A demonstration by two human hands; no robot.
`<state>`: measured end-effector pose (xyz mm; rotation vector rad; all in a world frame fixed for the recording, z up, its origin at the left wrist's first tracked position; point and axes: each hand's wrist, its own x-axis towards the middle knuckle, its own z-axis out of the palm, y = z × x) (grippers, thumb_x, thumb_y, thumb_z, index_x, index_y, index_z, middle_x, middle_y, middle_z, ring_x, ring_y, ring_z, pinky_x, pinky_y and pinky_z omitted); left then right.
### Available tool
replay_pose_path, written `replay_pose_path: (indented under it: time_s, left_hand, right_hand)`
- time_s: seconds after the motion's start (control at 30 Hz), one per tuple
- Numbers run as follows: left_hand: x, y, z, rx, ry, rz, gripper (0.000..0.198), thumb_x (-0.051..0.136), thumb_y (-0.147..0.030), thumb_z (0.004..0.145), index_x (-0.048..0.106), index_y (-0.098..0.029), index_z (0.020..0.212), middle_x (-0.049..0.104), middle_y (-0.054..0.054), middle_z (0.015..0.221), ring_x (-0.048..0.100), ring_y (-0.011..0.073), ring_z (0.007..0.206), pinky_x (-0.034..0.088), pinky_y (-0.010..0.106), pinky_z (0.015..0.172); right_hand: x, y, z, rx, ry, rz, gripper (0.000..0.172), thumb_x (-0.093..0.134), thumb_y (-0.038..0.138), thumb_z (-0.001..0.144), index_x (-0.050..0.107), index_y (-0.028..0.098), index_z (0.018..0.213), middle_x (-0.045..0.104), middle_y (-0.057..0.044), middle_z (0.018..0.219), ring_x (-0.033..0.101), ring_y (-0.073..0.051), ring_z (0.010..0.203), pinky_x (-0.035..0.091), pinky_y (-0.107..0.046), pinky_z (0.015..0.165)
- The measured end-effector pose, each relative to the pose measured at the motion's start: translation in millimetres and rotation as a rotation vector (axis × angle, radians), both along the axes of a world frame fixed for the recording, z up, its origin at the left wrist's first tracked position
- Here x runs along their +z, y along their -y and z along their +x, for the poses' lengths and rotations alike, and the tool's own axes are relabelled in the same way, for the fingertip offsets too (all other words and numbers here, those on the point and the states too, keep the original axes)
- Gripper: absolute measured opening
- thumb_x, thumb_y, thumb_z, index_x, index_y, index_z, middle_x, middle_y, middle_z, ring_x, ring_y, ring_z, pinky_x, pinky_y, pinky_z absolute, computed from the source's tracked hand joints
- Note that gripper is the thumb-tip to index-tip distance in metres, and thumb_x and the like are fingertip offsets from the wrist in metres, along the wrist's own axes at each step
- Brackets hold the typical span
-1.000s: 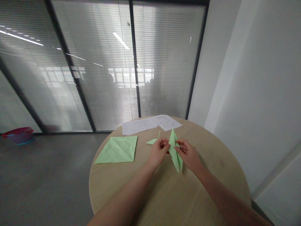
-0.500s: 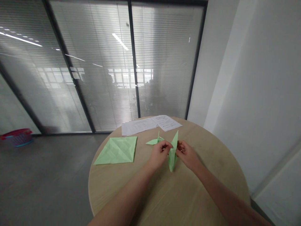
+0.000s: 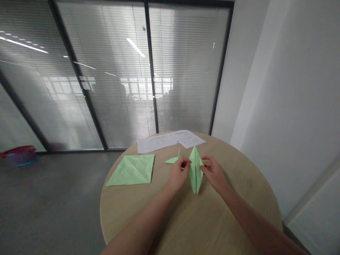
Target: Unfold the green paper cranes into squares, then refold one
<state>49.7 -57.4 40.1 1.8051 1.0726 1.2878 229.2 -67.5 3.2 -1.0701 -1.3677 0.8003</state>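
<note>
A folded light green paper piece (image 3: 196, 170), long and pointed at both ends, is held upright over the round wooden table (image 3: 191, 216). My left hand (image 3: 178, 173) pinches its left edge with fingers closed. On its right edge, my right hand (image 3: 214, 173) grips with curled fingers. Just behind my left hand lies a small finished green paper figure (image 3: 174, 159).
A creased square of green paper (image 3: 132, 170) lies flat on the table's left part. Two white printed sheets (image 3: 170, 140) rest at the far edge. Glass partitions with blinds stand behind, a white wall on the right, and a red basket (image 3: 18, 154) on the floor far left.
The folded green piece was turned between my hands: edge-on and narrow half a second ago, it now faces me broad and symmetrical. Both hands kept their hold.
</note>
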Motion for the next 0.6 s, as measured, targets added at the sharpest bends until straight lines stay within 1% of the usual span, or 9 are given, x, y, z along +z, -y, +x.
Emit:
replay_pose_path:
  time_s: [0.03, 0.1, 0.17, 0.2, 0.3, 0.4, 0.47, 0.53, 0.6]
  left_hand:
    - [-0.6, 1.1, -0.1, 0.021, -0.04, 0.01, 0.009, 0.061, -0.026, 0.087, 0.066, -0.02, 0.091, 0.068, 0.003, 0.085, 0.06, 0.0188, 0.078, 0.045, 0.029, 0.071]
    - [-0.9, 4.4, -0.5, 0.065, -0.132, 0.042, 0.018, 0.07, -0.032, 0.083, 0.064, -0.021, 0.096, 0.068, 0.003, 0.09, 0.061, 0.0205, 0.082, 0.045, 0.03, 0.071]
    - [-0.3, 7.9, -0.8, 0.106, -0.22, 0.081, 0.027, 0.077, -0.033, 0.078, 0.063, -0.021, 0.098, 0.068, 0.004, 0.094, 0.061, 0.0226, 0.087, 0.045, 0.031, 0.075]
    - [0.4, 9.4, -1.0, 0.121, -0.256, 0.1, 0.028, 0.078, -0.032, 0.077, 0.062, -0.022, 0.097, 0.067, 0.005, 0.095, 0.062, 0.0235, 0.088, 0.045, 0.032, 0.076]
    - [2.9, 12.0, -1.5, 0.146, -0.313, 0.132, 0.023, 0.075, -0.025, 0.078, 0.06, -0.023, 0.095, 0.068, 0.005, 0.093, 0.063, 0.0245, 0.088, 0.044, 0.033, 0.078]
    - [5.4, 12.4, -2.0, 0.172, -0.322, 0.118, 0.018, 0.067, -0.015, 0.08, 0.059, -0.023, 0.093, 0.069, 0.004, 0.09, 0.065, 0.0239, 0.085, 0.043, 0.032, 0.075]
    - [6.7, 11.6, -2.5, 0.174, -0.315, 0.1, 0.013, 0.062, -0.014, 0.083, 0.059, -0.023, 0.091, 0.07, 0.005, 0.089, 0.065, 0.0233, 0.084, 0.042, 0.032, 0.074]
    - [7.4, 9.6, -3.2, 0.162, -0.296, 0.097, 0.006, 0.06, -0.016, 0.086, 0.059, -0.022, 0.087, 0.07, 0.004, 0.087, 0.065, 0.0223, 0.083, 0.042, 0.031, 0.074]
    - [7.7, 6.3, -4.1, 0.169, -0.259, 0.113, 0.008, 0.06, -0.017, 0.088, 0.058, -0.021, 0.081, 0.068, 0.003, 0.083, 0.063, 0.0206, 0.08, 0.041, 0.03, 0.073]
  right_hand:
    - [0.7, 0.2, -0.4, -0.003, 0.01, 0.013, 0.041, 0.06, 0.039, 0.082, 0.046, 0.023, 0.117, 0.071, -0.001, 0.083, 0.067, -0.019, 0.069, 0.052, -0.028, 0.061]
    - [1.9, 1.8, -1.4, 0.001, 0.029, 0.047, 0.043, 0.064, 0.043, 0.084, 0.047, 0.023, 0.119, 0.071, -0.002, 0.083, 0.066, -0.019, 0.07, 0.05, -0.028, 0.063]
    - [2.6, 4.6, -2.3, 0.005, 0.052, 0.083, 0.042, 0.064, 0.045, 0.087, 0.049, 0.023, 0.119, 0.071, -0.002, 0.085, 0.066, -0.019, 0.073, 0.05, -0.029, 0.066]
    - [2.9, 6.2, -2.6, 0.006, 0.065, 0.099, 0.04, 0.062, 0.045, 0.089, 0.049, 0.023, 0.12, 0.071, -0.003, 0.086, 0.066, -0.02, 0.074, 0.051, -0.029, 0.067]
    - [3.9, 10.6, -3.1, 0.019, 0.102, 0.139, 0.033, 0.056, 0.045, 0.096, 0.05, 0.023, 0.119, 0.072, -0.004, 0.089, 0.067, -0.02, 0.078, 0.051, -0.03, 0.07]
    - [6.0, 13.4, -3.8, 0.009, 0.11, 0.16, 0.029, 0.055, 0.043, 0.097, 0.052, 0.023, 0.117, 0.073, -0.006, 0.094, 0.07, -0.02, 0.084, 0.053, -0.03, 0.074]
    - [7.6, 14.4, -4.6, -0.013, 0.107, 0.158, 0.027, 0.055, 0.042, 0.096, 0.054, 0.023, 0.114, 0.073, -0.006, 0.093, 0.07, -0.02, 0.084, 0.054, -0.03, 0.075]
    - [8.6, 14.3, -5.4, -0.041, 0.115, 0.152, 0.026, 0.056, 0.042, 0.095, 0.055, 0.024, 0.112, 0.073, -0.005, 0.091, 0.07, -0.02, 0.082, 0.054, -0.03, 0.073]
    - [8.9, 13.0, -5.5, -0.087, 0.112, 0.157, 0.026, 0.058, 0.042, 0.093, 0.056, 0.024, 0.112, 0.073, -0.004, 0.09, 0.07, -0.02, 0.082, 0.055, -0.03, 0.073]
